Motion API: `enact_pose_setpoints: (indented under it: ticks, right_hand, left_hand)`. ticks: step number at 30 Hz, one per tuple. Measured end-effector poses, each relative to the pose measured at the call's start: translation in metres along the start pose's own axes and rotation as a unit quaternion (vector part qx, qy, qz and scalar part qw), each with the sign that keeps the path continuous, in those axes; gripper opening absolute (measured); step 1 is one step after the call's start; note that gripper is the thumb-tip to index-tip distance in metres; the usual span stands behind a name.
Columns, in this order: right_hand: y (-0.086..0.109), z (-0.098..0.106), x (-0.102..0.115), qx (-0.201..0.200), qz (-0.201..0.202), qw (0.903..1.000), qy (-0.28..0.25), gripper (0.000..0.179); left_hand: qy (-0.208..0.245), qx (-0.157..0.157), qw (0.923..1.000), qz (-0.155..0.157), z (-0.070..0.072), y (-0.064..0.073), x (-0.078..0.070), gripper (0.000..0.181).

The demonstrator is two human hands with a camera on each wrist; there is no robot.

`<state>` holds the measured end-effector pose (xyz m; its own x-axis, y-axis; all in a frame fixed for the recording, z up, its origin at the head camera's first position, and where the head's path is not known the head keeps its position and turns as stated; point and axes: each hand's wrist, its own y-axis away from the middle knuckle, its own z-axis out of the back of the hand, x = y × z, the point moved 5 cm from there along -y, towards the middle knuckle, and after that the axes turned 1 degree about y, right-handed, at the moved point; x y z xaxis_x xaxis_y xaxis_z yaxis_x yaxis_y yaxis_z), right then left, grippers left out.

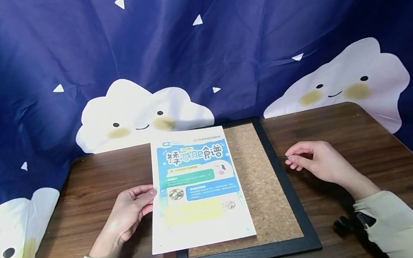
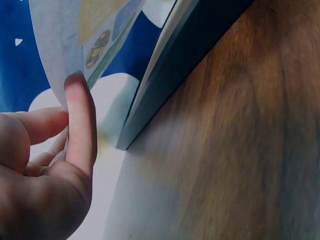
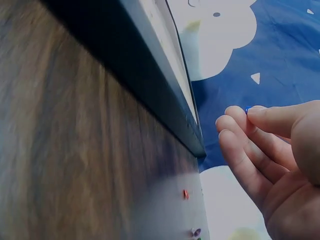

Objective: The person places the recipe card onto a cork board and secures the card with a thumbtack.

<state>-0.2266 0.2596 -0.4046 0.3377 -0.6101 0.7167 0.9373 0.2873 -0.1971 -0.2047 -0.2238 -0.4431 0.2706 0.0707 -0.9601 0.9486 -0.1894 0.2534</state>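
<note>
A white sheet of paper printed with a blue, green and yellow poster hangs over the left part of a black-framed cork board. My left hand pinches its left edge between thumb and fingers; in the left wrist view the sheet curves and stands off the frame. Right of the board, my right hand is raised over the table. Between its thumb and index fingertip it pinches a tiny blue push pin, mostly hidden by the fingers.
The board lies on a brown wood-grain table. In the right wrist view, a small red pin and a purple pin lie on the tabletop, with a bit of green beside them. A dark blue cloud-print cloth hangs behind.
</note>
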Motion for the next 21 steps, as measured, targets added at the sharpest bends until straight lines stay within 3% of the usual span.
enact_pose_setpoints:
  ticks: [21]
  right_hand:
    - [-0.009, -0.010, 0.011, 0.008, -0.008, 0.9998, -0.016, 0.015]
  left_hand:
    - [-0.009, 0.011, 0.9999, 0.008, -0.033, -0.027, 0.013, 0.039]
